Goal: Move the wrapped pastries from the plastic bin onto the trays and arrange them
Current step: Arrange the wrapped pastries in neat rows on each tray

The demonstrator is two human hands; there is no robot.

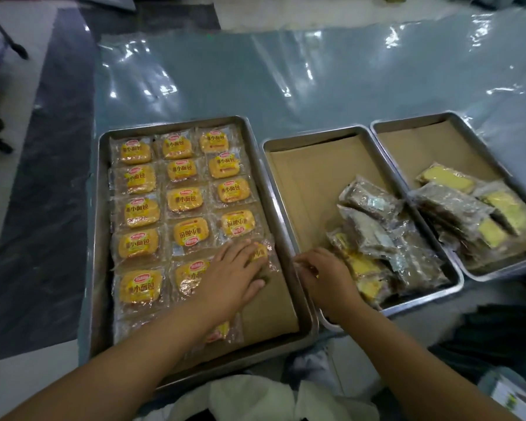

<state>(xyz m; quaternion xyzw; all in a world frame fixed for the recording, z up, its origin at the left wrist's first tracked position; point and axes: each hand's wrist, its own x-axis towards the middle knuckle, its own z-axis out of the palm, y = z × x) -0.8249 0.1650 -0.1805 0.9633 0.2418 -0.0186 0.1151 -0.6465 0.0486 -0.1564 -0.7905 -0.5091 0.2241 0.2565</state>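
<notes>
Three metal trays lined with brown paper lie side by side. The left tray (99,232) holds several wrapped yellow pastries (184,199) in three neat columns. My left hand (233,276) lies flat, fingers straight, pressing on a wrapped pastry (260,252) in the right column of that tray. My right hand (325,276) hovers at the near left edge of the middle tray (274,144), fingers curled down by a heap of wrapped pastries (374,229); whether it grips one is unclear. The right tray (386,123) holds another heap (465,205). No plastic bin is visible.
The trays sit on a shiny blue-grey plastic sheet (255,80). White cloth (255,399) lies at the near edge below the trays. A dark object (483,338) and a box corner (516,396) are at the lower right. Bare brown paper (304,183) covers the middle tray's far half.
</notes>
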